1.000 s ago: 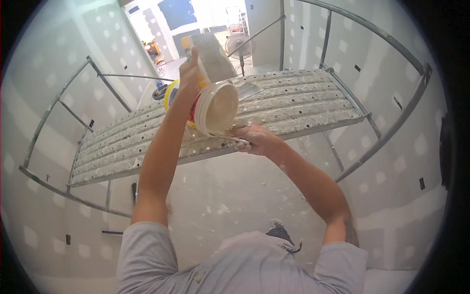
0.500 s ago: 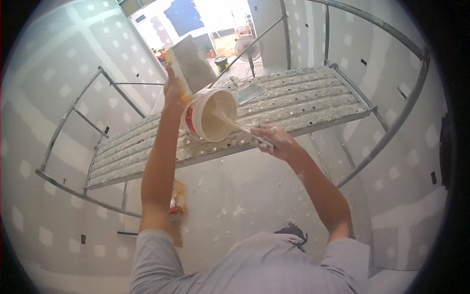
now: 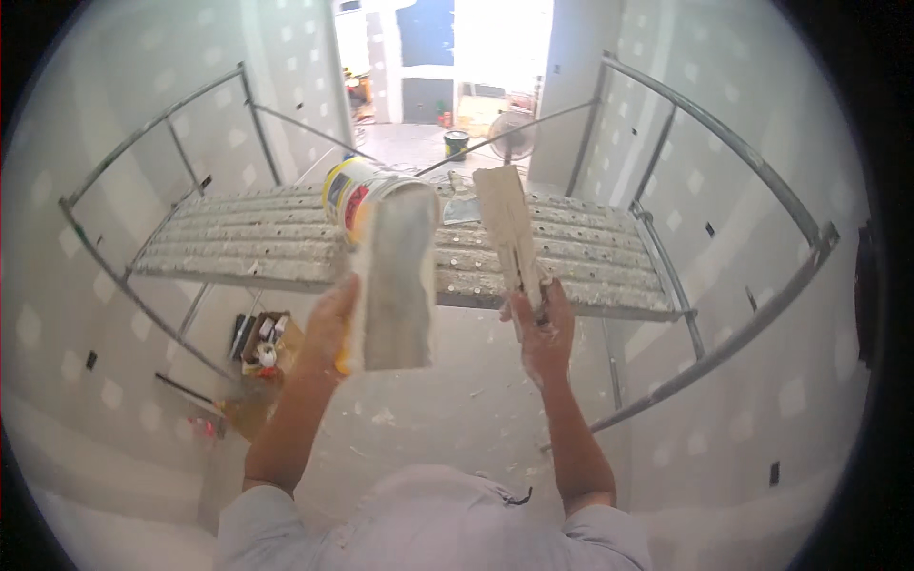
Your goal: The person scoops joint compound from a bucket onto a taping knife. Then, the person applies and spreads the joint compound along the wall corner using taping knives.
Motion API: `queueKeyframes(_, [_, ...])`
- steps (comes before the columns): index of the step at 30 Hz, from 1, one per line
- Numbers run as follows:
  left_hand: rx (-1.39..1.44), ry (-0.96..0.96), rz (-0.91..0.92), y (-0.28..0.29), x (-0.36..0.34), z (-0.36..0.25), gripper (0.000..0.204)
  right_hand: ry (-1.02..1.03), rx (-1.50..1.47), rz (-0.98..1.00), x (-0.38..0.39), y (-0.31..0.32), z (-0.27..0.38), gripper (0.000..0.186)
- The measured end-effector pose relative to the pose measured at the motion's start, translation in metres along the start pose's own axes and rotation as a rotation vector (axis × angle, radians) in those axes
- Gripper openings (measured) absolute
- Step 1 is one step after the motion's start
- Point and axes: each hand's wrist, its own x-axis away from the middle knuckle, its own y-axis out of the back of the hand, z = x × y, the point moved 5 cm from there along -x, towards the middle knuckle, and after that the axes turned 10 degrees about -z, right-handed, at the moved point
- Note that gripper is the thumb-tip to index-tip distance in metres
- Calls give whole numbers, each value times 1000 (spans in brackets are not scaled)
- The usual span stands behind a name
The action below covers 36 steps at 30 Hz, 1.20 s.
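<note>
My left hand (image 3: pixel 329 324) is closed on a wide flat plastering trowel (image 3: pixel 398 281), its grey blade raised in front of me and a bit of yellow handle showing by the fingers. Opposite it, my right hand (image 3: pixel 546 338) grips a long flat plastering tool (image 3: pixel 506 214), thickly coated with pale compound and tilted slightly left; its exact kind is hidden by the coating. Behind the trowel, a white, yellow and red bucket (image 3: pixel 348 195) lies tipped on the scaffold plank (image 3: pixel 257 238), its mouth partly covered. A grey flat blade (image 3: pixel 464 210) rests on the plank between the two tools.
Metal scaffold rails (image 3: pixel 733 124) rise at both sides of the plank. Below left, a cardboard box (image 3: pixel 269 341) of assorted items sits on the floor. Beyond the plank stand a dark bucket (image 3: pixel 456 145) and a fan (image 3: pixel 512 136). Patched wallboard surrounds the room.
My right hand has drawn its tool out of the bucket and holds it up. The trowel has come down nearer to me, in front of the bucket. My view has turned.
</note>
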Motion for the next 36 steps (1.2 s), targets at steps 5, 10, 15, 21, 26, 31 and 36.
queueKeyframes(5, [135, 157, 8, -42, 43, 43, 45, 295, 169, 95, 13, -2, 1, 40])
queueKeyframes(10, [119, 212, -90, -34, 58, 67, 43, 701, 239, 228, 30, 21, -17, 53])
queueKeyframes(15, [232, 173, -186, -22, 91, 88, 42, 690, 171, 335, 50, 42, -41, 60])
queueKeyframes(21, [300, 135, -328, -6, 126, 98, 43, 700, 103, 461, 70, 57, -63, 60])
queueKeyframes(26, [287, 77, -423, 29, 153, 101, 41, 669, 110, 540, 92, 59, -74, 61])
queueKeyframes(31, [340, -137, -560, 41, 184, 67, 42, 540, 116, 578, 122, 55, -76, 44])
queueKeyframes(36, [95, -466, -714, 92, 197, 45, 41, -666, -238, 603, 144, 38, -80, 26])
